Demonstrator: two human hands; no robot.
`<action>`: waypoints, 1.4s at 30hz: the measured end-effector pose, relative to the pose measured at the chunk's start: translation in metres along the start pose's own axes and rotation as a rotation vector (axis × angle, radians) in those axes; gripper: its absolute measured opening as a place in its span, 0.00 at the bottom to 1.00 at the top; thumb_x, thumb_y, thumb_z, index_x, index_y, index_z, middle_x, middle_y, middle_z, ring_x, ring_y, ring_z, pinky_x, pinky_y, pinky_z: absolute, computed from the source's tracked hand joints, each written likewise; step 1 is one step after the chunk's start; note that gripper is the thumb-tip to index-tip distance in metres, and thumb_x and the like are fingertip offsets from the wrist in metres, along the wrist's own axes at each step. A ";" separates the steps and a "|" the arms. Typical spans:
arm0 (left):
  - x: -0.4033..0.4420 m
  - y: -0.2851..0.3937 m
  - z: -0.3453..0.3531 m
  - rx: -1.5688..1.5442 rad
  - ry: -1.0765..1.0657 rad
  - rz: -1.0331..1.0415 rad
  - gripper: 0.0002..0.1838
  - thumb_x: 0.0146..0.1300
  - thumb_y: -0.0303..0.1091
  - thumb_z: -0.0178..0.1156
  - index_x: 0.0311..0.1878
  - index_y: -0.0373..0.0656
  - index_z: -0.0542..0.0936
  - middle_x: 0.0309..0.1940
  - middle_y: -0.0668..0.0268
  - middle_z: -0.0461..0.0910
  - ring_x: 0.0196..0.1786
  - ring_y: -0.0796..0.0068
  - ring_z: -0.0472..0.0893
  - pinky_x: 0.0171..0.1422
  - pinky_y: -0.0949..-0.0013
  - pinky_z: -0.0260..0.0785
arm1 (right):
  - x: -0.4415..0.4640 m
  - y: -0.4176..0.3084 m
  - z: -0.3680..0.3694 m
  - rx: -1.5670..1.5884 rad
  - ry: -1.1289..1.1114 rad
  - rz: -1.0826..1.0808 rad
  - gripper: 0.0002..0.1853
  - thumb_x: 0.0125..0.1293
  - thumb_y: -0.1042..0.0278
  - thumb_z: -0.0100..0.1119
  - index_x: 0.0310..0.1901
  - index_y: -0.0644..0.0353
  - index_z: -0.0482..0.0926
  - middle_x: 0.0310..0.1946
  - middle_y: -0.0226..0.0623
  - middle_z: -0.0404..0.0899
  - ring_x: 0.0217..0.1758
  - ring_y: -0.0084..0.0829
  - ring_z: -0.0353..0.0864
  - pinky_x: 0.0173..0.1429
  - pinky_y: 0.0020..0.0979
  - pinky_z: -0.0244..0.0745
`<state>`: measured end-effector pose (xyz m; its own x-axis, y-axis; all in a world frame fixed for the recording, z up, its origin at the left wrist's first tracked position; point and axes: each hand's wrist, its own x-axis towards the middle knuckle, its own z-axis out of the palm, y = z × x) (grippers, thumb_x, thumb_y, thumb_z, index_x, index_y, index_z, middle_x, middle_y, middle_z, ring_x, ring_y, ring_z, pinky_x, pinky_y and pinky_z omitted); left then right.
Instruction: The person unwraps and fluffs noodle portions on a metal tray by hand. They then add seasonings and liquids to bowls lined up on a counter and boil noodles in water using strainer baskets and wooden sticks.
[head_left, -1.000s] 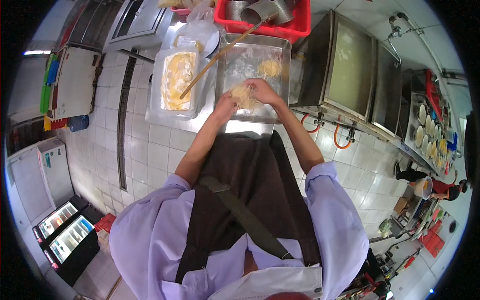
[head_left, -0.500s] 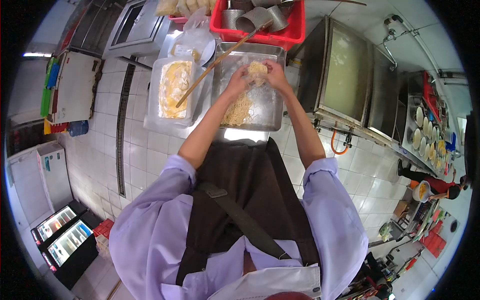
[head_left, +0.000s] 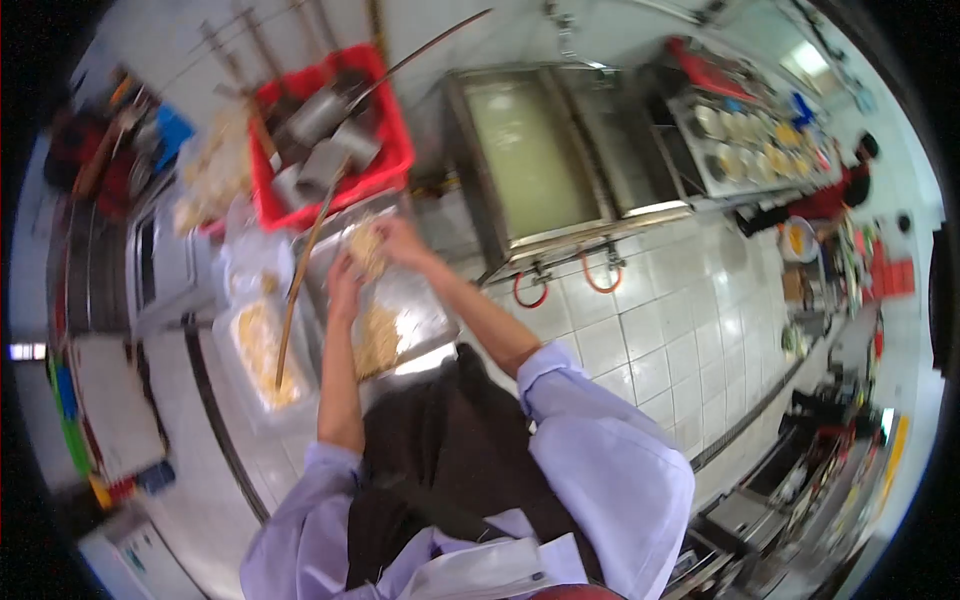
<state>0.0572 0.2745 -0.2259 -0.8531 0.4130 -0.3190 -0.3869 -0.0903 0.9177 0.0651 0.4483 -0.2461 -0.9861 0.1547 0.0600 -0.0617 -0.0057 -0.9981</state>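
Note:
Both hands hold a bundle of pale noodles (head_left: 367, 252) above the far part of a shallow metal tray (head_left: 425, 308). My left hand (head_left: 345, 282) grips the bundle's near left side, and my right hand (head_left: 402, 244) has its fingers closed on the right side. A looser heap of noodles (head_left: 377, 342) lies in the tray nearer my apron. Left of the tray is a clear plastic tub (head_left: 304, 384) with floury yellow food (head_left: 262, 345) in it. A long wooden stick (head_left: 296, 290) slants across the tub. The picture is somewhat blurred.
A red crate (head_left: 398, 145) of metal strainers (head_left: 322, 165) stands behind the tray. To the right is a steel tank (head_left: 525, 160) of cloudy liquid, with hoses below. Several bowls (head_left: 740, 150) sit farther right, near a person (head_left: 825, 200) with a container (head_left: 798, 238).
My view has swung to the right, so the tray, tub and crate appear farther left and tilted. Both hands still hold the noodle bundle over the tray.

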 end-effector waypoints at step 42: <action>-0.114 0.132 0.019 0.041 0.554 0.789 0.16 0.65 0.32 0.54 0.53 0.37 0.76 0.54 0.57 0.75 0.63 0.62 0.70 0.63 0.62 0.64 | -0.010 0.032 0.033 -1.174 -0.116 -0.324 0.28 0.55 0.59 0.61 0.59 0.53 0.71 0.65 0.49 0.62 0.71 0.53 0.53 0.68 0.55 0.55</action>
<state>0.1097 0.2327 -0.0642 -0.9105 -0.2406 0.3364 0.3723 -0.1223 0.9200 0.0679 0.4135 -0.2781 -0.9625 -0.1059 0.2499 -0.1898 0.9208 -0.3408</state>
